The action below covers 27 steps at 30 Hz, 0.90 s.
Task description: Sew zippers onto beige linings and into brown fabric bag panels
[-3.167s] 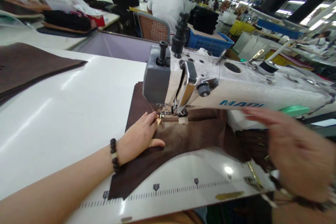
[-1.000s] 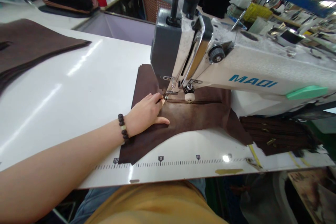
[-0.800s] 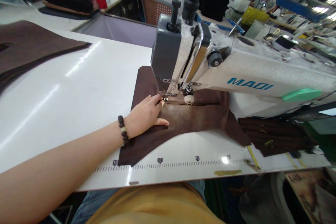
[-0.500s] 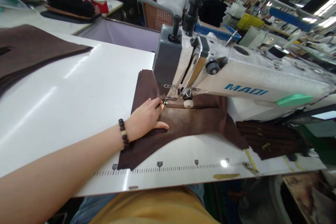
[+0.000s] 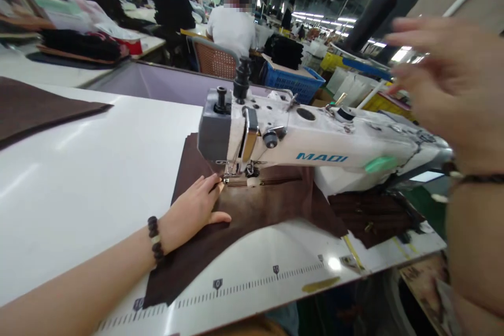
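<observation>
My left hand rests on a dark brown leather-like panel, thumb spread out, fingertips beside the end of a zipper in the panel's slot. Those fingertips are close to the needle and presser foot of a white sewing machine, under which the panel lies. Raised in the air at the upper right is my right hand, somewhat blurred. Its fingers are apart, with nothing visible in them. Behind it stands a black thread cone with a green tip.
Brown zippered pieces lie at the table's right. More brown panels are stacked at the left. A measuring scale runs along the front edge. Beyond the table sit a person in white and a blue crate.
My right hand has come into view at the upper right. The camera view has shifted, so the machine appears lower and further left. My left hand keeps its place on the panel.
</observation>
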### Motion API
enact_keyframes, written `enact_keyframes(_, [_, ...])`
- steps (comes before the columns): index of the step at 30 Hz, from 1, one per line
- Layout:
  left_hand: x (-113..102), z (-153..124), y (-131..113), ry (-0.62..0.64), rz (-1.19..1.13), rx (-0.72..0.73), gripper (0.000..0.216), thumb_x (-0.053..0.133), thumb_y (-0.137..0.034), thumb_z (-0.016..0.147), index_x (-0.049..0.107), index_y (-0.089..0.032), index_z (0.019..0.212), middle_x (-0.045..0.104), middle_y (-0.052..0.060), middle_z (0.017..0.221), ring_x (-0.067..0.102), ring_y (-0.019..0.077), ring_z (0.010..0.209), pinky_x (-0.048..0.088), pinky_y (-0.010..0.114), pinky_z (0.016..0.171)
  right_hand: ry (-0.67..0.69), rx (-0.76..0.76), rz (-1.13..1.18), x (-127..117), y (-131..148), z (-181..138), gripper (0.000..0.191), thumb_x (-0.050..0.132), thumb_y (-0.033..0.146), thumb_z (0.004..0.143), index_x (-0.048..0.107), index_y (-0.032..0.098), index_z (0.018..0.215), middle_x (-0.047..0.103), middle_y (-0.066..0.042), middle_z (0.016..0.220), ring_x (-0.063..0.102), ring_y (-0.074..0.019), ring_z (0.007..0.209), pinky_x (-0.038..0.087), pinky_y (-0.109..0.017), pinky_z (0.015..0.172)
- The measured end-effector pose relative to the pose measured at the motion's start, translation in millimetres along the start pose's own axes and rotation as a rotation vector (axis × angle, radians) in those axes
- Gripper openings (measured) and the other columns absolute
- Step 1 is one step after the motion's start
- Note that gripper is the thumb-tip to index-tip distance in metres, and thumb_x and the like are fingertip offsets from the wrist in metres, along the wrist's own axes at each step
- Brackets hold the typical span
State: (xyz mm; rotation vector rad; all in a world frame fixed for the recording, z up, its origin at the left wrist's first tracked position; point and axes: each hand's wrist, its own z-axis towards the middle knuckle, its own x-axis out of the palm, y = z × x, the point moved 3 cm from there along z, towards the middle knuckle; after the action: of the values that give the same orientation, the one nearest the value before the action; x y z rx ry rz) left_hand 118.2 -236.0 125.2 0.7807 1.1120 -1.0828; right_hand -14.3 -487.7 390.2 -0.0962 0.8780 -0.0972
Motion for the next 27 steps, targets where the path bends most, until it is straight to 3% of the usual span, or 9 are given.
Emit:
enact_keyframes(3, [2.0, -0.7, 0.6, -0.002, 0.015, 0.007, 0.073, 0.052, -0.067, 0.075, 0.059, -0.003, 0.111, 0.057, 0.022, 0.118, 0.055, 0.0316, 0.111, 0.043, 0.044, 0.1, 0.295, -0.101, 0.001, 24.1, 8.3, 28.7, 0.051, 0.04, 0.042, 0.085, 0.048, 0.018, 0.13, 0.049, 0.0, 0.133, 0.047, -0.0121, 0.119, 0.038, -0.031, 0.084])
enact_keyframes(7, [1.4, 0.3, -0.5, 0.01, 0.031, 0.006, 0.073, 0.055, -0.066, 0.074, 0.059, -0.003, 0.111, 0.057, 0.022, 0.118, 0.055, 0.0312, 0.11, 0.043, 0.043, 0.1, 0.479, -0.054, -0.121, 45.1, 9.4, 44.6, 0.068, 0.031, 0.058, 0.075, 0.064, 0.004, 0.098, 0.065, 0.004, 0.09, 0.057, -0.0071, 0.092, 0.034, -0.031, 0.072])
enact_keyframes(12, [-1.8, 2.1, -2.9, 0.024, 0.047, -0.007, 0.071, 0.06, -0.065, 0.072, 0.06, -0.004, 0.109, 0.058, 0.021, 0.117, 0.056, 0.0303, 0.11, 0.043, 0.041, 0.1, 0.291, -0.08, -0.296, 39.4, 10.3, 43.6, 0.069, 0.021, 0.054, 0.084, 0.062, 0.0, 0.085, 0.063, 0.001, 0.094, 0.055, -0.0073, 0.094, 0.032, -0.032, 0.071])
enact_keyframes(15, [-2.7, 2.4, -3.6, 0.027, 0.043, -0.016, 0.071, 0.06, -0.065, 0.071, 0.06, -0.004, 0.109, 0.058, 0.02, 0.117, 0.056, 0.0301, 0.109, 0.042, 0.041, 0.1, 0.229, -0.035, -0.281, 30.6, 18.7, 33.3, 0.061, 0.028, 0.052, 0.088, 0.061, 0.003, 0.102, 0.059, -0.002, 0.112, 0.052, -0.0133, 0.105, 0.033, -0.035, 0.077])
enact_keyframes(18, [-2.6, 2.2, -3.2, 0.037, 0.029, -0.021, 0.069, 0.059, -0.066, 0.072, 0.059, -0.008, 0.109, 0.058, 0.018, 0.116, 0.056, 0.029, 0.11, 0.041, 0.041, 0.1, 0.069, 0.0, -0.142, 17.8, 50.4, 0.1, 0.048, 0.039, 0.046, 0.093, 0.049, 0.014, 0.128, 0.051, -0.004, 0.128, 0.051, -0.0158, 0.114, 0.036, -0.034, 0.088])
enact_keyframes(20, [-2.9, 2.1, -3.2, 0.044, 0.015, -0.015, 0.069, 0.06, -0.065, 0.072, 0.059, -0.008, 0.109, 0.058, 0.018, 0.116, 0.055, 0.0289, 0.11, 0.041, 0.04, 0.1, -0.083, 0.065, 0.022, 18.1, 81.2, -34.6, 0.033, 0.033, 0.032, 0.098, 0.059, 0.02, 0.113, 0.061, -0.002, 0.111, 0.058, -0.0111, 0.103, 0.043, -0.027, 0.084])
enact_keyframes(22, [-3.9, 1.9, -3.4, 0.051, -0.002, -0.012, 0.07, 0.062, -0.064, 0.071, 0.058, -0.005, 0.109, 0.058, 0.019, 0.115, 0.055, 0.0295, 0.111, 0.041, 0.041, 0.1, 0.065, -0.066, 0.254, 43.3, 118.4, -69.1, 0.027, 0.035, 0.026, 0.097, 0.062, 0.022, 0.099, 0.066, -0.001, 0.094, 0.061, -0.0102, 0.088, 0.049, -0.023, 0.076])
enact_keyframes(24, [-5.2, 1.9, -3.8, 0.056, -0.019, -0.014, 0.07, 0.063, -0.062, 0.071, 0.058, -0.003, 0.109, 0.058, 0.02, 0.115, 0.054, 0.0299, 0.111, 0.041, 0.041, 0.1, 0.288, -0.129, 0.358, 85.5, 146.7, -95.5, 0.027, 0.037, 0.023, 0.096, 0.061, 0.015, 0.104, 0.065, -0.006, 0.1, 0.061, -0.0163, 0.091, 0.052, -0.029, 0.079])
enact_keyframes(27, [-6.4, 2.2, -4.1, 0.056, -0.034, -0.012, 0.068, 0.061, -0.063, 0.072, 0.058, -0.005, 0.108, 0.058, 0.02, 0.115, 0.055, 0.0294, 0.11, 0.042, 0.041, 0.099, 0.44, -0.001, 0.245, 150.5, 159.1, -111.3, 0.029, 0.047, 0.023, 0.092, 0.058, 0.009, 0.115, 0.06, -0.014, 0.113, 0.055, -0.027, 0.107, 0.045, -0.046, 0.095])
